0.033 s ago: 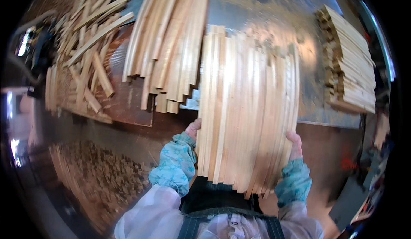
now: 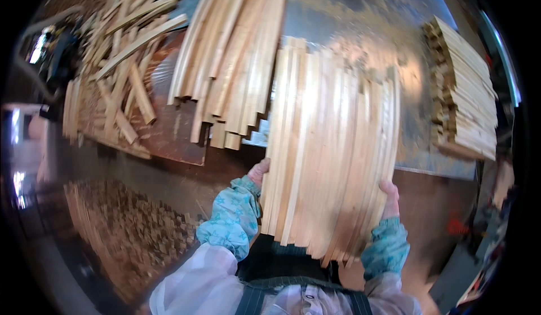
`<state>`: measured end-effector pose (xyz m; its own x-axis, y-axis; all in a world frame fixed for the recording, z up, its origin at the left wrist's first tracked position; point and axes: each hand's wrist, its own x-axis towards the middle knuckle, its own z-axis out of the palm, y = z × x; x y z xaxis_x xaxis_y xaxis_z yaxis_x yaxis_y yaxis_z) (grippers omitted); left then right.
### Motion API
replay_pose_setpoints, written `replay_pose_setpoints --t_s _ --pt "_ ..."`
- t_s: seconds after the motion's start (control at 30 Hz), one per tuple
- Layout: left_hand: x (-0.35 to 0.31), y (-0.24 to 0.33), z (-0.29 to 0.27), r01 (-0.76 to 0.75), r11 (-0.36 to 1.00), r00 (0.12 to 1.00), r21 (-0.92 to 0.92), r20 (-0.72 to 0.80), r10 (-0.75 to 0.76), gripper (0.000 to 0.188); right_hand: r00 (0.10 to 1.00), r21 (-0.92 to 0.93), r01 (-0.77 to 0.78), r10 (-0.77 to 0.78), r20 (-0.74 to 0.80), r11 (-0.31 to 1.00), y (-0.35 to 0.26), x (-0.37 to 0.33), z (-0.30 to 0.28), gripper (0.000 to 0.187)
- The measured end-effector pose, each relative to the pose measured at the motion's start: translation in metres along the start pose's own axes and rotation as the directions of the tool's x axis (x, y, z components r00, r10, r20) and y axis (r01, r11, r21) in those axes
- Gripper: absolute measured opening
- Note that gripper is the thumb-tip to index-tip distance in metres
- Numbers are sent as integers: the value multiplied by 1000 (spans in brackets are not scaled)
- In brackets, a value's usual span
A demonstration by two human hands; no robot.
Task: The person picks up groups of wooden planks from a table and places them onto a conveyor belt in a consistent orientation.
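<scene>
A wide row of pale wooden strips (image 2: 321, 162), laid side by side with uneven ends, reaches from the metal tabletop toward my body. My left hand (image 2: 259, 171) is closed against its left edge, thumb showing and the other fingers hidden. At the right edge my right hand (image 2: 390, 194) grips in the same way, its fingers mostly behind the wood. The strips are pressed together between both hands, and their near ends overhang the table's front edge. Teal patterned sleeve covers are on both my forearms.
Another pile of wooden strips (image 2: 236, 61) lies just left of the row. Loose crossed offcuts (image 2: 121, 55) cover the far left. A stacked block of strips (image 2: 465, 95) stands at the right on the metal table (image 2: 414, 129). Many upright wood pieces (image 2: 132, 230) fill the lower left.
The table and piles sit slightly further right and lower in the picture, as if the view turned a little. Both hands keep their hold on the row of strips.
</scene>
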<state>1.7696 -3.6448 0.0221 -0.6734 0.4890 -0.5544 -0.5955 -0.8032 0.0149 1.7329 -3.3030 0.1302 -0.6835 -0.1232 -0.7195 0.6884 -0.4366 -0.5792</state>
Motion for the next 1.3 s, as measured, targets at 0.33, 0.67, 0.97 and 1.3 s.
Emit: replay_pose_setpoints --t_s 0.33,0.67,0.97,1.3 --pt "-72 -52 -1 -152 902 988 403 75 133 54 985 307 -47 -7 172 951 69 -52 -53 72" --pt "-73 -137 196 -206 828 978 521 130 162 49 925 306 258 -325 195 917 -58 -160 -148 61" --pt "73 -320 318 -78 757 915 649 348 -205 50 805 439 504 -589 75 744 -146 -328 -332 66" --pt "267 -540 441 70 697 736 713 435 -518 58 696 382 703 -691 -195 600 -231 -384 -576 69"
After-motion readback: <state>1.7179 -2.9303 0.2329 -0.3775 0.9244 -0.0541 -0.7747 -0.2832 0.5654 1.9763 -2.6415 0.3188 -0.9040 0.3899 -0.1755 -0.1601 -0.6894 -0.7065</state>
